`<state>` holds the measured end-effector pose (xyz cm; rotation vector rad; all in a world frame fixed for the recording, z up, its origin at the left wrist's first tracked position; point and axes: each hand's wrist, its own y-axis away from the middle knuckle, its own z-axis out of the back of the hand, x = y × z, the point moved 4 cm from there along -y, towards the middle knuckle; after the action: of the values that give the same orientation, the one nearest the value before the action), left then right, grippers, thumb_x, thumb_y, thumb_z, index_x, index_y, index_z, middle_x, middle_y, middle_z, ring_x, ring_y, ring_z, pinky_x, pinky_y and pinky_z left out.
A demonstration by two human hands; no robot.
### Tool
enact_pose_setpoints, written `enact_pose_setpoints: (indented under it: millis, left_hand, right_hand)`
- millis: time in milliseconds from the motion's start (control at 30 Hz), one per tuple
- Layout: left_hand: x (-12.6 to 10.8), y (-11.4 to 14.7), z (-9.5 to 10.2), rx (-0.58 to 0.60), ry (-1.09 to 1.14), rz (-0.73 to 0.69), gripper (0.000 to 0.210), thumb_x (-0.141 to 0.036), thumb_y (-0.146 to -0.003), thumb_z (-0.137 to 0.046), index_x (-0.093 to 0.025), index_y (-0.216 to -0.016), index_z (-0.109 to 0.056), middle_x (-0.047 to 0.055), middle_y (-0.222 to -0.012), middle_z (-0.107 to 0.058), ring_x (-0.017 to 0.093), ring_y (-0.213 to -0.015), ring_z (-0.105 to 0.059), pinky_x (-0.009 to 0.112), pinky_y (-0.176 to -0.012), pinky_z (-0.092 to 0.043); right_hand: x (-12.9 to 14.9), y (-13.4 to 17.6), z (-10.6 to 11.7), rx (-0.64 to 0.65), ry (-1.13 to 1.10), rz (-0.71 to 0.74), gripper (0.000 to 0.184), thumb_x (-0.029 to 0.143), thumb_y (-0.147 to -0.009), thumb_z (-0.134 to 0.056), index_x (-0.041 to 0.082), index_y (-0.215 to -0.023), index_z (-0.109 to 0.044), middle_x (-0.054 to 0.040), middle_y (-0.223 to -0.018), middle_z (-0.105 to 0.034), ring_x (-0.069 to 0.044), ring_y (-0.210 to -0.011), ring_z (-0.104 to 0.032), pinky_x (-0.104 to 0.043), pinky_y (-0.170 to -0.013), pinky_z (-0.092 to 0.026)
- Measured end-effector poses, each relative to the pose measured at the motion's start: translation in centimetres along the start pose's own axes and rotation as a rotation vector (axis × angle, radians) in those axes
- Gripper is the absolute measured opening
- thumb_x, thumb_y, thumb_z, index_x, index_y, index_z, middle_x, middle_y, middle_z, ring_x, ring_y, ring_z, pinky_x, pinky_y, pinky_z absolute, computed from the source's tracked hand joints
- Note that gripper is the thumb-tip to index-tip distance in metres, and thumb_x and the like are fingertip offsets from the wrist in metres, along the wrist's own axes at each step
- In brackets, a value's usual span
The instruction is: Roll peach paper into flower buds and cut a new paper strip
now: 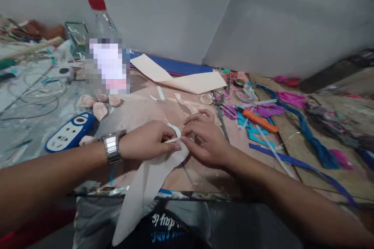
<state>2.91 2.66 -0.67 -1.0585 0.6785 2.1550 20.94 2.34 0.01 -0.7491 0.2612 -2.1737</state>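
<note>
Left hand (149, 140) and right hand (203, 140) both pinch the cream strip (154, 177) toward 1 o'clock; probably light, floppy, so grab edges gently.

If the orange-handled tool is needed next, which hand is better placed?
Probably the right hand: it's nearer the orange-handled tool than the left hand. Both pinch the pale sheet, so the right must release first.
</note>
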Motion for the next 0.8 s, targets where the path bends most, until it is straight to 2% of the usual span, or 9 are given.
enact_pose_setpoints:
  millis: [333, 533, 800]
  left_hand:
    - [0.38, -0.47, 0.10, -0.022, 0.046, 0.006, 0.045, -0.051, -0.091, -0.069, -0.015, -0.066, -0.057, -0.006, -0.057, -0.043, 0.008, -0.057, -0.035, 0.026, -0.054, -0.023]
    - [0.16, -0.41, 0.29, -0.047, 0.054, -0.009, 0.034, -0.039, -0.098, -0.059, -0.015, -0.074, -0.063, -0.004, -0.063, -0.054, 0.009, -0.060, -0.043, 0.025, -0.056, -0.029]
    - [0.23, -0.33, 0.24, -0.043, 0.059, -0.011, 0.028, -0.039, -0.095, -0.063, -0.015, -0.080, -0.068, -0.004, -0.065, -0.057, 0.010, -0.060, -0.045, 0.025, -0.057, -0.030]
  right_hand:
    - [0.50, 0.13, -0.08, 0.029, -0.039, 0.039, 0.006, 0.024, -0.097, -0.064, 0.023, -0.091, -0.067, -0.0001, -0.085, -0.074, -0.023, -0.100, -0.066, -0.050, -0.110, -0.027]
    - [0.32, -0.02, 0.07, 0.000, -0.038, 0.021, 0.006, 0.023, -0.096, -0.065, 0.022, -0.090, -0.067, -0.0002, -0.084, -0.072, -0.021, -0.094, -0.066, -0.048, -0.108, -0.028]
    - [0.35, 0.15, -0.02, 0.015, -0.039, 0.031, 0.006, 0.022, -0.095, -0.066, 0.023, -0.089, -0.068, 0.0010, -0.084, -0.074, -0.020, -0.092, -0.066, -0.048, -0.109, -0.027]
